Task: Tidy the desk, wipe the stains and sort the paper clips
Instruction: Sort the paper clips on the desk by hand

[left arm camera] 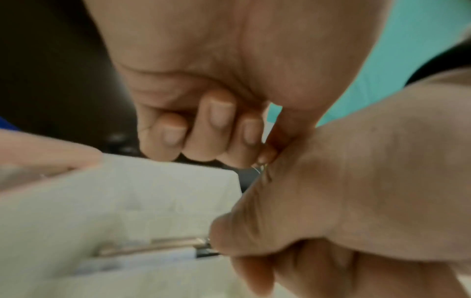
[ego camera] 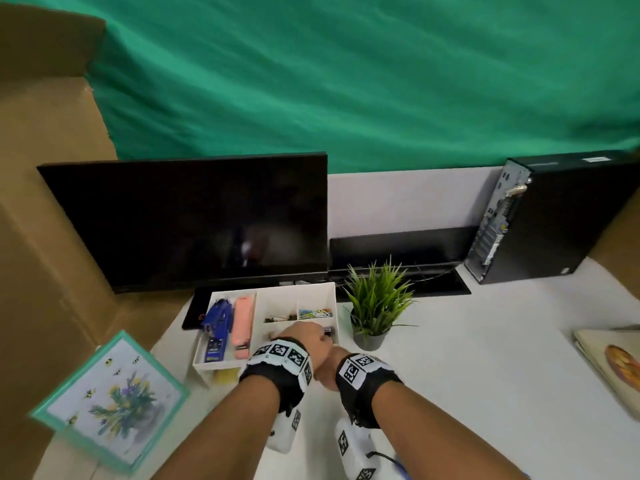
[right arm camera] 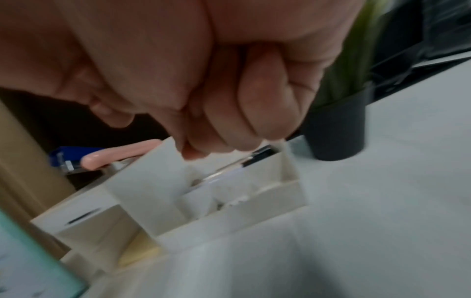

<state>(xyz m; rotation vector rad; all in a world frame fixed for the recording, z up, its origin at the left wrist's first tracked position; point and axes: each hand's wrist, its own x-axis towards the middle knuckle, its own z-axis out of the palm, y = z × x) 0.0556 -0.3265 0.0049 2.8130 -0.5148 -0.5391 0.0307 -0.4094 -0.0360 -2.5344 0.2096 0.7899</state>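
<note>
The left hand [ego camera: 308,341] pinches something tiny over the white plastic tray [ego camera: 211,365]. The right hand [ego camera: 327,370], fingers curled, sits just behind it; its grip's hold is unclear. Colourful paper clips [ego camera: 315,312] lie in the tray's one o'clock pocket on the white tabletop [ego camera: 485,358].

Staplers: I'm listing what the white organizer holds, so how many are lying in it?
2. A blue stapler and a pink stapler lie side by side in the long left compartment of the white organizer; the hands cover part of the near compartments, so more could be hidden.
</note>
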